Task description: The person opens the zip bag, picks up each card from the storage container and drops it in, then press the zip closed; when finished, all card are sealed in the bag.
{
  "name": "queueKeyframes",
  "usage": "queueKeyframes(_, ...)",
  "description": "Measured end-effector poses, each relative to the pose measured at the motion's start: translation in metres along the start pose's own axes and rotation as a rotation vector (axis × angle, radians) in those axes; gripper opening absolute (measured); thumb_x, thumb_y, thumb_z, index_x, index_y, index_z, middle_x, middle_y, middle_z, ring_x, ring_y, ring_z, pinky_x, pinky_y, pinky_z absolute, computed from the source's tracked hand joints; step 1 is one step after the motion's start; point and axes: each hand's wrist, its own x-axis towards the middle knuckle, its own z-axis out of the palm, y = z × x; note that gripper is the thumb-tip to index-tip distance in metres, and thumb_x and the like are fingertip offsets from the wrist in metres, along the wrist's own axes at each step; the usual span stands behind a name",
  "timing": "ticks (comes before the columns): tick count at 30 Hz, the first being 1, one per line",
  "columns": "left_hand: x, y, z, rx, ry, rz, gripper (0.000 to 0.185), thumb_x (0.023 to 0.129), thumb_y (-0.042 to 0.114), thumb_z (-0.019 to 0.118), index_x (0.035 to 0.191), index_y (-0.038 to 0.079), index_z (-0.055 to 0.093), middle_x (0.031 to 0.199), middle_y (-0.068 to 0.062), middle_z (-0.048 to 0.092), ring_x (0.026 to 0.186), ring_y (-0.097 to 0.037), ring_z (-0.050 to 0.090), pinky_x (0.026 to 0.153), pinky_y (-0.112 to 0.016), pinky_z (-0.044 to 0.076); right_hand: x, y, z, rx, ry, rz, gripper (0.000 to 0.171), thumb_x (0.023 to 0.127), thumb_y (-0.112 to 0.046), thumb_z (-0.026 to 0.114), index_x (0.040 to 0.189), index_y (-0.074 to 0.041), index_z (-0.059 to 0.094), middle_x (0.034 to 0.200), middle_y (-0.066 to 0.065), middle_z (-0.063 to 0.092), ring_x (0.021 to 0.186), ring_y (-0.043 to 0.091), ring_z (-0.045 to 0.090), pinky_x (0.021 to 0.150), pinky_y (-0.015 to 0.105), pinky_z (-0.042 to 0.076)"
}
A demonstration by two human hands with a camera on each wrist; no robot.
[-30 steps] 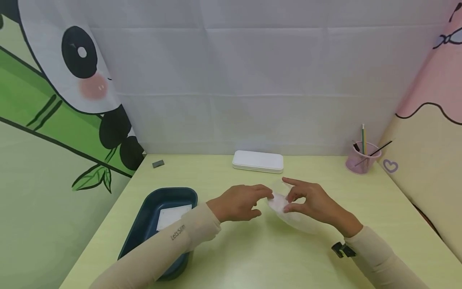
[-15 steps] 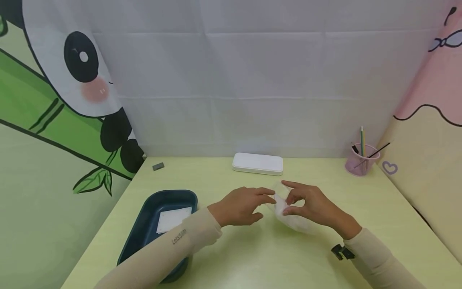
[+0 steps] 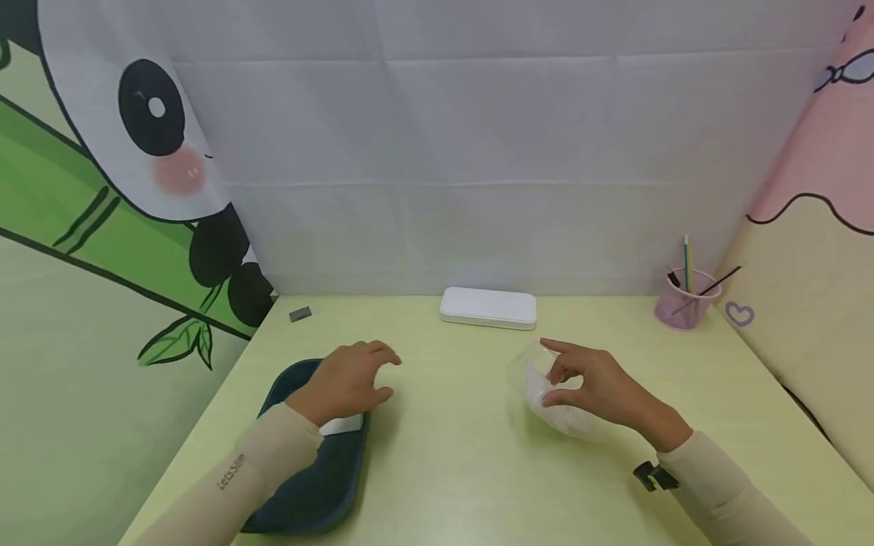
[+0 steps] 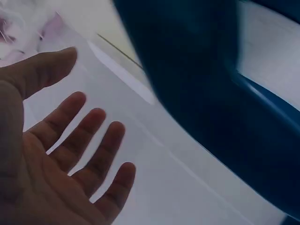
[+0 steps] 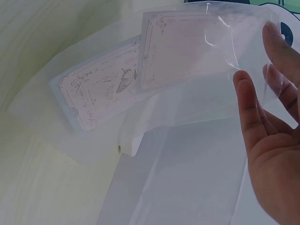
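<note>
My right hand [image 3: 601, 387] pinches the edge of a clear plastic bag [image 3: 517, 370] above the table's middle right. Through the film in the right wrist view show a pinkish card with a butterfly [image 5: 101, 89] and an overlapping one with an ornate border [image 5: 187, 51]. My left hand [image 3: 346, 383] hovers over the dark blue tray [image 3: 307, 504], with fingers spread and nothing between them. A white card [image 3: 344, 426] lies in that tray, partly hidden by the wrist. The left wrist view has the tray's rim [image 4: 192, 93] beside the fingers, blurred.
At the back of the table [image 3: 437, 485] lie a white flat case [image 3: 488, 307] and a small grey block [image 3: 300, 313]. A pink cup [image 3: 685, 307] with pencils stands at the back right. A white cloth [image 3: 444, 152] hangs behind the table.
My left hand has left the bag and moved left to above the tray. The right hand keeps the bag in nearly the same place.
</note>
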Motion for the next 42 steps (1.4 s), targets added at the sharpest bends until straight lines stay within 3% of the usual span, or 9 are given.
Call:
queueKeyframes(6,-0.028,-0.046,0.001,-0.054,-0.172,-0.147,0.052,0.081,0.030,0.083,0.126,0.010,0.067,0.127,-0.010,0.063,0.112,-0.032,0.062,0.089,-0.053,0.050,-0.003,0.004,-0.001,-0.038,0.042,-0.030,0.055,0.074,-0.021,0.090,0.121,-0.003,0.069,0.101,-0.007,0.070,0.092,0.009,0.066,0.074,0.033,0.056)
queueKeyframes(9,-0.034,-0.054,0.006,-0.085,-0.258,-0.200,0.065,0.074,0.029,0.090,0.130,0.007,0.064,0.129,-0.014,0.062,0.118,-0.036,0.058,0.094,-0.057,0.047,-0.004,0.004,-0.001,-0.032,0.065,-0.038,0.057,0.074,-0.017,0.090,0.124,-0.002,0.068,0.102,-0.005,0.070,0.089,0.009,0.066,0.072,0.033,0.056)
queueKeyframes(12,-0.037,-0.058,0.014,-0.101,-0.296,-0.217,0.073,0.067,0.024,0.095,0.129,0.002,0.062,0.121,-0.015,0.063,0.109,-0.033,0.060,0.091,-0.054,0.048,-0.005,0.003,-0.001,-0.008,0.064,-0.032,0.072,0.075,-0.016,0.089,0.138,0.001,0.058,0.094,-0.009,0.067,0.085,0.008,0.065,0.068,0.035,0.057)
queueKeyframes(13,-0.037,-0.059,0.017,-0.102,-0.301,-0.221,0.075,0.064,0.022,0.096,0.128,0.001,0.062,0.117,-0.013,0.064,0.104,-0.031,0.061,0.088,-0.053,0.049,-0.005,0.002,-0.001,-0.005,0.066,-0.031,0.076,0.075,-0.016,0.089,0.141,0.002,0.054,0.091,-0.011,0.067,0.083,0.007,0.065,0.067,0.034,0.056)
queueKeyframes(20,-0.037,-0.063,0.032,-0.076,-0.304,-0.250,0.074,0.056,0.017,0.100,0.117,-0.002,0.063,0.103,-0.010,0.061,0.086,-0.024,0.058,0.081,-0.047,0.051,0.001,0.001,-0.001,-0.017,0.107,-0.073,0.033,0.074,-0.017,0.090,0.102,-0.013,0.073,0.121,0.005,0.069,0.087,0.008,0.065,0.073,0.027,0.052)
queueKeyframes(26,-0.038,-0.066,0.032,-0.027,-0.284,-0.253,0.066,0.053,0.017,0.101,0.108,0.001,0.068,0.102,-0.008,0.058,0.082,-0.021,0.058,0.079,-0.044,0.053,0.002,0.004,0.003,-0.032,0.076,-0.094,0.025,0.073,-0.019,0.090,0.082,-0.026,0.068,0.133,0.008,0.063,0.099,0.011,0.065,0.074,0.029,0.051)
queueKeyframes(31,-0.038,-0.066,0.029,-0.025,-0.281,-0.250,0.057,0.056,0.017,0.099,0.102,0.003,0.069,0.100,-0.006,0.058,0.079,-0.020,0.057,0.074,-0.043,0.052,0.002,0.003,0.003,-0.039,0.081,-0.085,0.025,0.073,-0.019,0.090,0.083,-0.027,0.069,0.132,0.008,0.063,0.095,0.010,0.065,0.076,0.031,0.053)
queueKeyframes(38,-0.038,-0.067,0.028,-0.033,-0.309,-0.272,0.054,0.059,0.017,0.098,0.103,0.004,0.069,0.098,-0.005,0.058,0.078,-0.021,0.056,0.072,-0.045,0.051,0.005,0.002,0.002,-0.041,0.069,-0.087,0.026,0.074,-0.020,0.090,0.079,-0.029,0.066,0.119,0.000,0.068,0.110,0.018,0.065,0.078,0.030,0.052)
queueKeyframes(42,-0.038,-0.068,0.028,-0.037,-0.319,-0.280,0.056,0.060,0.018,0.097,0.107,0.004,0.070,0.099,-0.006,0.058,0.080,-0.022,0.056,0.073,-0.046,0.051,0.004,0.003,0.003,-0.041,0.059,-0.076,0.025,0.074,-0.021,0.090,0.082,-0.028,0.067,0.121,0.001,0.067,0.103,0.014,0.065,0.078,0.031,0.052)
